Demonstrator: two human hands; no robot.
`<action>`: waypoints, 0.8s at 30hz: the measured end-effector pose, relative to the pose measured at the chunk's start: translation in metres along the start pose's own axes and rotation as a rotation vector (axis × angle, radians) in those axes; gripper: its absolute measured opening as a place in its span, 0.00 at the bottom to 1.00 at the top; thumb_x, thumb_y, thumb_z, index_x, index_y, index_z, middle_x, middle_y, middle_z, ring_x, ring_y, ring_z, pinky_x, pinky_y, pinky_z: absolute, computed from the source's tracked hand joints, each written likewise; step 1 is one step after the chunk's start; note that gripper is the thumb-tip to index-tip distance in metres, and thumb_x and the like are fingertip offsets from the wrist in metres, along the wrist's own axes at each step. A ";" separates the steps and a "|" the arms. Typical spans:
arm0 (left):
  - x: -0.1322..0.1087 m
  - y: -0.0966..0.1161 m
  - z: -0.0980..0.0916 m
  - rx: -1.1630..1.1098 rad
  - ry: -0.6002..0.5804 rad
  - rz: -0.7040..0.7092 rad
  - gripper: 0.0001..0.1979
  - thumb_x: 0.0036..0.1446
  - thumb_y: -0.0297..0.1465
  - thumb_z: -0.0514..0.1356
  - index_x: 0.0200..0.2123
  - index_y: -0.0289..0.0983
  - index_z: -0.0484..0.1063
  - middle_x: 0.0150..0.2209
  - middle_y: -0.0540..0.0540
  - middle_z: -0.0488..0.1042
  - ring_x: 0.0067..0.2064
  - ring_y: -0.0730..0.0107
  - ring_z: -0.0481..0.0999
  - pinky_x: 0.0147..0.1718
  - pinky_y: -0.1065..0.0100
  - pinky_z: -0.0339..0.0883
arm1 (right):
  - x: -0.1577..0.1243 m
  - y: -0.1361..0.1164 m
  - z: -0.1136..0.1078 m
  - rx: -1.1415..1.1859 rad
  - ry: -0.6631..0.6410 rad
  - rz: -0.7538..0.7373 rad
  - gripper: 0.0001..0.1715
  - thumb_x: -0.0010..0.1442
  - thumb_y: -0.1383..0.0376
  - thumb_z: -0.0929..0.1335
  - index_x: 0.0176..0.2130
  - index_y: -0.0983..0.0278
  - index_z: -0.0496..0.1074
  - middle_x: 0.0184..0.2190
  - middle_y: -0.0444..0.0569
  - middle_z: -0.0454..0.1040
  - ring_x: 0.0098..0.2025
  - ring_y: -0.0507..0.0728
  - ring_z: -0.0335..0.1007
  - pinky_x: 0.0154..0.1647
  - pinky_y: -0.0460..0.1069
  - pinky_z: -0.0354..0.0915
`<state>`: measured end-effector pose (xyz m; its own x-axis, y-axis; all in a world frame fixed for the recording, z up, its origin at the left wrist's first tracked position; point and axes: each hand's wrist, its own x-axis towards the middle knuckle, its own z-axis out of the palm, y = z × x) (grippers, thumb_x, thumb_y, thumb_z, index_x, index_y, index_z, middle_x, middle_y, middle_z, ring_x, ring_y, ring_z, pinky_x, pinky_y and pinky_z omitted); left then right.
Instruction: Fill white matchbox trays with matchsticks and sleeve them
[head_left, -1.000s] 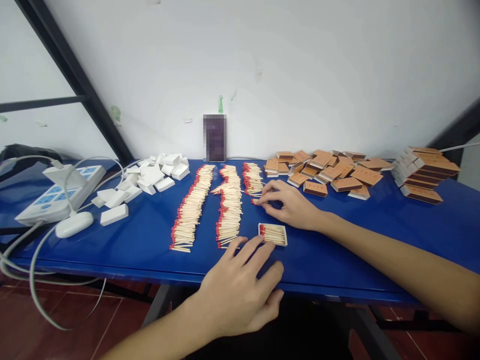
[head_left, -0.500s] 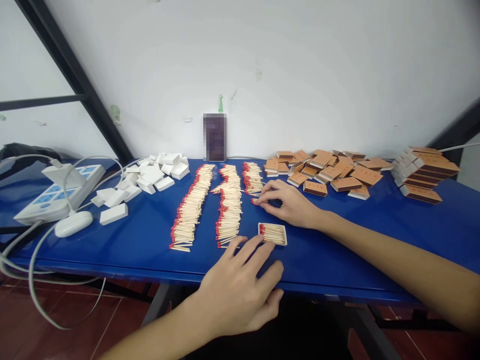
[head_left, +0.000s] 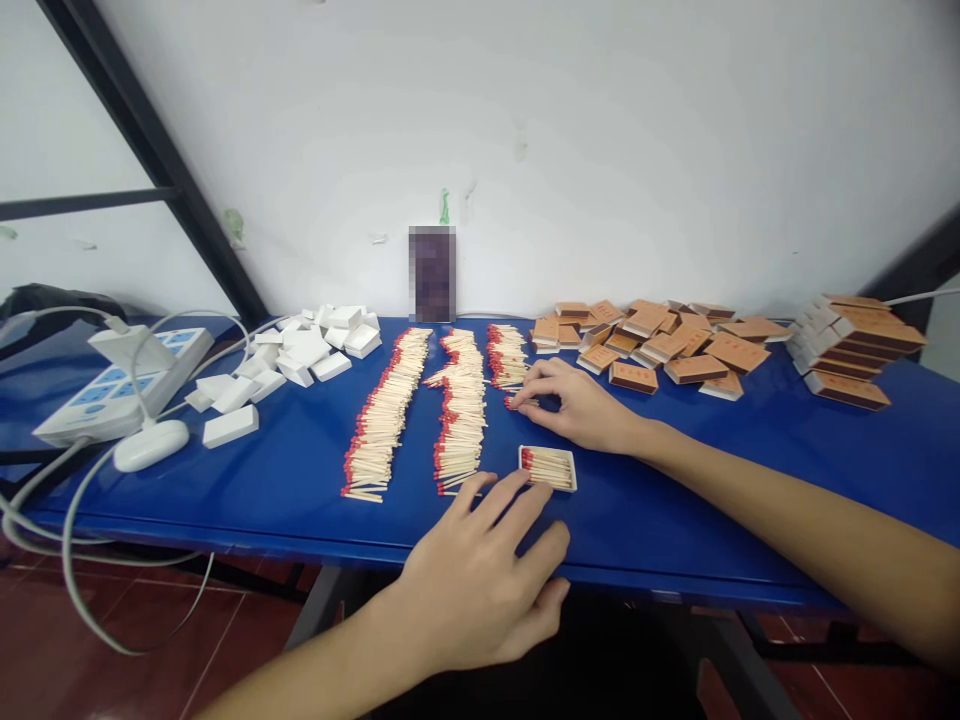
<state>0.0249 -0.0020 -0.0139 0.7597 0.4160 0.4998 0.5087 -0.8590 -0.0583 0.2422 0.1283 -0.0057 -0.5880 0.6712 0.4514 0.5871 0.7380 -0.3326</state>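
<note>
My right hand is closed in a pinch on a few red-headed matches, at the near end of the shortest match row. How many it grips is hidden by the fingers. In front of that hand lies a small white matchbox tray holding a layer of matches. My left hand hovers at the table's front edge, fingers bent and spread, holding nothing. Its fingertips are beside the tray; whether they touch it I cannot tell. Two longer match rows, a middle one and a left one, lie further left.
White empty-looking trays are heaped at the back left, near a power strip with cables. Orange matchbox sleeves lie piled at the back right. Further right stand stacked matchboxes. A blurred dark rectangle leans against the wall.
The view has shifted very slightly, so things sit a little further right. Both hands keep nearly the same pose, the right one still pinching at the short row.
</note>
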 end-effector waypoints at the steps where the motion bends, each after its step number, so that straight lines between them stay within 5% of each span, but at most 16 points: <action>1: 0.000 0.000 0.000 0.001 0.000 0.001 0.14 0.63 0.35 0.56 0.48 0.34 0.72 0.54 0.37 0.72 0.58 0.51 0.69 0.55 0.52 0.64 | 0.000 0.000 0.000 -0.004 -0.003 -0.002 0.11 0.65 0.64 0.67 0.38 0.60 0.80 0.35 0.51 0.73 0.40 0.58 0.68 0.42 0.54 0.65; 24: -0.001 0.000 0.000 0.002 -0.001 0.002 0.15 0.63 0.35 0.55 0.48 0.35 0.72 0.54 0.37 0.72 0.58 0.51 0.69 0.56 0.52 0.64 | -0.004 0.000 0.002 -0.136 0.081 0.113 0.12 0.63 0.59 0.68 0.40 0.61 0.79 0.37 0.51 0.74 0.40 0.60 0.69 0.44 0.56 0.65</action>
<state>0.0241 -0.0021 -0.0141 0.7610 0.4148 0.4989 0.5084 -0.8590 -0.0612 0.2437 0.1257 -0.0097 -0.4709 0.7373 0.4845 0.7195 0.6387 -0.2726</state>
